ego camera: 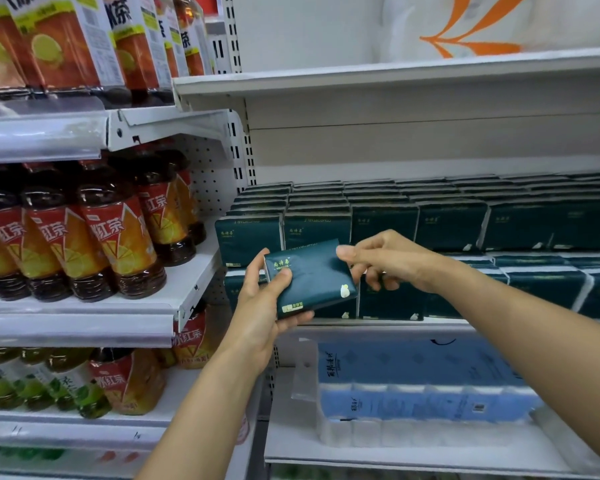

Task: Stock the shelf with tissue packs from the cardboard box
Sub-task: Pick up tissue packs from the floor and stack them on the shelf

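Stocked shelf (378, 325) behind, tissue pack (310, 278) in both hands' grip

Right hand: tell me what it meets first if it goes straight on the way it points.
The right hand points left at the held tissue pack, which its thumb already seems to touch; the left hand grips that pack.

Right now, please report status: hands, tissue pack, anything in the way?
Left hand grips dark green tissue pack; right hand pinches its top corner. Pack off shelf, before stocked packs. Nothing in the way.
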Demonstrator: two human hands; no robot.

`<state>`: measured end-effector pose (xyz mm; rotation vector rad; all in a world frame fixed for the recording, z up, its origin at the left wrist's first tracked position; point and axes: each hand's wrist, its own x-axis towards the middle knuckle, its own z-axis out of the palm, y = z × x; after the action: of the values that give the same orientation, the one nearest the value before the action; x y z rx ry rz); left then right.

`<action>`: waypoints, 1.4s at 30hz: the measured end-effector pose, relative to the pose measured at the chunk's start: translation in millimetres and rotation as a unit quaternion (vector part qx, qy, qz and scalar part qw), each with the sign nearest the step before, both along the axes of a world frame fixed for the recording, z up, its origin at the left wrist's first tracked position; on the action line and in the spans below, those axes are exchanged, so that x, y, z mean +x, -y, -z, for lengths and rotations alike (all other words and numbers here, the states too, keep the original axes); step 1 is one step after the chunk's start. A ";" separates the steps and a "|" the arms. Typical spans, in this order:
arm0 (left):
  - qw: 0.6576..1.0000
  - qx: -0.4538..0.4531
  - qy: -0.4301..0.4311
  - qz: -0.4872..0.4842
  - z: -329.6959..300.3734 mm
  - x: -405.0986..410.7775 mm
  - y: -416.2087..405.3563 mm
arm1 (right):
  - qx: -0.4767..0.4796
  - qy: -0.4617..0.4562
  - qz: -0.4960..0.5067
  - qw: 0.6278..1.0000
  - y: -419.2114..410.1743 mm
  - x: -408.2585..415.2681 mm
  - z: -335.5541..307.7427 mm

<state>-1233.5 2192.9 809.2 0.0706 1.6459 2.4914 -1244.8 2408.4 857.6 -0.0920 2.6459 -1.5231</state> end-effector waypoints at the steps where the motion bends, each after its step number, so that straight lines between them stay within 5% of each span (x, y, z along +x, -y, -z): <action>1: 1.000 -0.006 -0.010 0.003 -1.5 -0.1 -1.1 | 0.014 0.000 -0.001 1.000 -1.5 0.7 -0.5; 10: 0.996 -0.067 -0.060 0.016 -3.3 -3.9 -16.8 | -0.008 0.042 -0.030 0.999 -26.2 0.0 -0.7; 22: 0.945 -0.250 -0.109 -0.180 -12.6 -54.1 3.2 | -0.109 -0.017 0.104 0.988 -95.1 6.4 0.5; 28: 0.910 -0.330 -0.095 -0.231 -24.4 -87.8 13.1 | -0.062 -0.065 0.176 0.980 -104.2 -1.7 8.6; 42: 0.911 -0.338 -0.090 -0.220 -17.5 -109.2 14.7 | 0.008 -0.154 0.266 0.952 -86.9 -21.1 23.3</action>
<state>-1342.7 2178.2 826.6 -0.1758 2.7701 2.0492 -1265.9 2495.3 834.3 0.4612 3.1057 -1.7474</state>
